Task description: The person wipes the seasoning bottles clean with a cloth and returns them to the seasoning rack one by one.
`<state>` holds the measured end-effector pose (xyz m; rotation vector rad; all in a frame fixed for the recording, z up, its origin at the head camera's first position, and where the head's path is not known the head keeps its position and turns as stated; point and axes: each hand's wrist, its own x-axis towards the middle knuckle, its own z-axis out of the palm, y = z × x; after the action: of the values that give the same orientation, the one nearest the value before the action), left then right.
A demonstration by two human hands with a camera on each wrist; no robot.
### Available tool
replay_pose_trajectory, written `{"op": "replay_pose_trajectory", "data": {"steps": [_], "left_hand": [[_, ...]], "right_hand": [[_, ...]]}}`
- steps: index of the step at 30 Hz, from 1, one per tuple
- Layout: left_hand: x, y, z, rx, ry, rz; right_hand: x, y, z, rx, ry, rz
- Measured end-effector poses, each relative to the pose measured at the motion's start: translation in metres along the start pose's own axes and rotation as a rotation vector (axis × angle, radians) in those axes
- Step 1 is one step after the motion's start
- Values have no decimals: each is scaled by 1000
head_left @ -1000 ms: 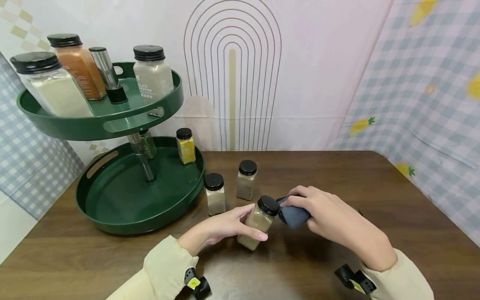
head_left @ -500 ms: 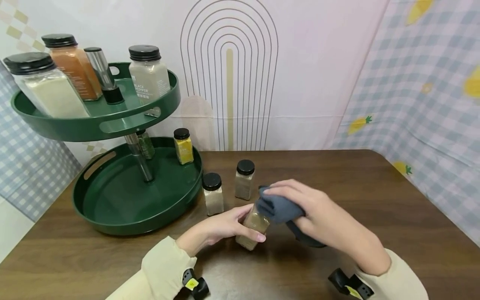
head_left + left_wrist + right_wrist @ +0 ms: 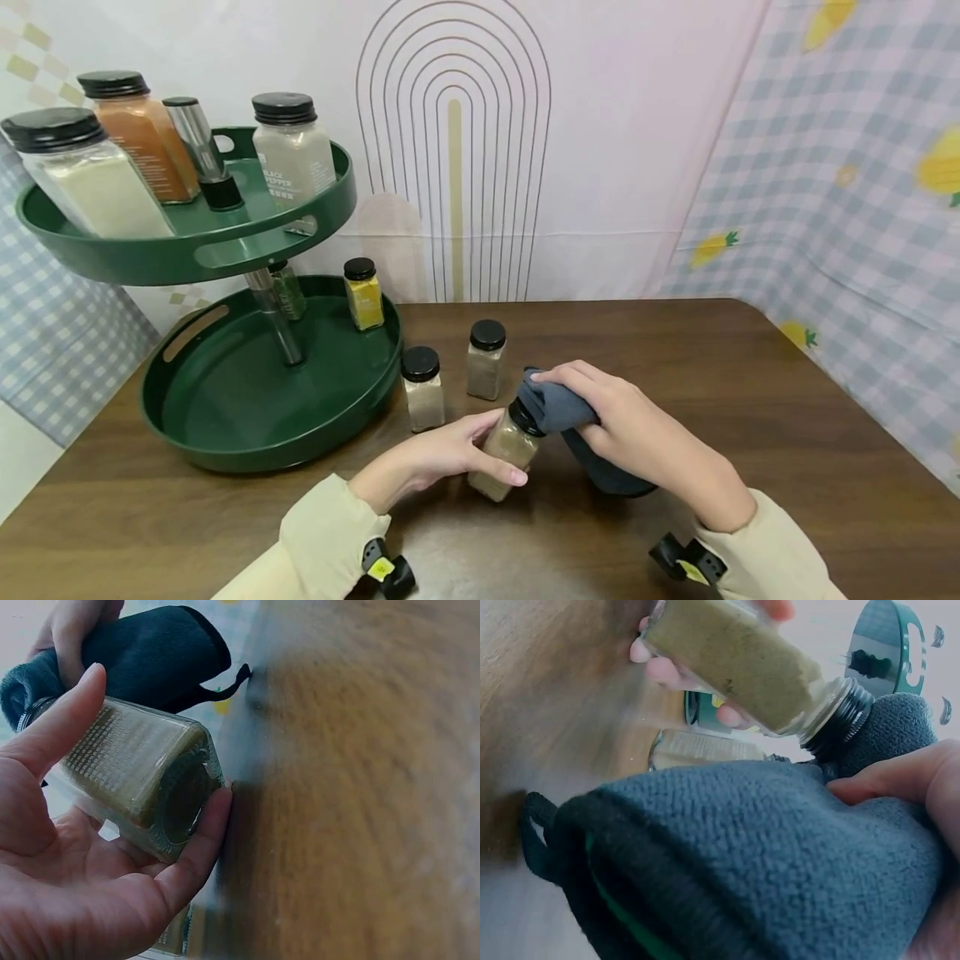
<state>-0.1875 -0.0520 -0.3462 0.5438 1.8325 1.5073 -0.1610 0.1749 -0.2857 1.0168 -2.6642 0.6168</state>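
Just below the middle of the head view, a jar (image 3: pixel 516 446) leans with its black lid (image 3: pixel 522 418) toward the upper right. It's a square-sided glass one holding olive-tan powder up to its shoulder, the neck bare; fine raised lettering covers one face, and the ridged lid looks glossy. The left hand (image 3: pixel 442 454) grips it, thumb across the front and a fingertip at the base. The right hand (image 3: pixel 618 417) pinches a slate-blue cloth (image 3: pixel 558 407) against the lid; it's nubbly and thick, with a dark bound edge and a little loop, one end drooping toward the table (image 3: pixel 637 333), which is brown wood grain.

Left of centre stand two smaller jars, a pale one (image 3: pixel 425 404) and a greyish one (image 3: pixel 484 372), both black-capped. Over on the left, a glossy green rack (image 3: pixel 180 260) has two round trays on a metal post. Up top sit big jars of cream powder (image 3: pixel 112 196), orange powder (image 3: pixel 150 150) and black pepper (image 3: pixel 296 162); below, a yellow jar (image 3: pixel 364 302) and a green one (image 3: pixel 288 293).
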Motion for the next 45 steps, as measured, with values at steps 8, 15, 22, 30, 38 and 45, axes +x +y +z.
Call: {"op": "replay_pose_trajectory", "data": {"steps": [8,15,22,30,38,45], "left_hand": [[1,-1,-2,-2,0,3],[1,-3,-1,5,-1,3],[2,-3,0,-13,13,6],[3,-2,0,-10,14,2],[2,-1,-2,4,6,1],[2,-1,-1,-16,-2,7]], "right_hand": [[0,2,4,-84,-23,43],[-4,0,2,-140,-69,60],[-6,4,-2,-209,-150,89],[-3,-3,-10,-158,117,49],[0,-17,-2,-137,82,-126],[0,-10,3,-182,80,-76]]}}
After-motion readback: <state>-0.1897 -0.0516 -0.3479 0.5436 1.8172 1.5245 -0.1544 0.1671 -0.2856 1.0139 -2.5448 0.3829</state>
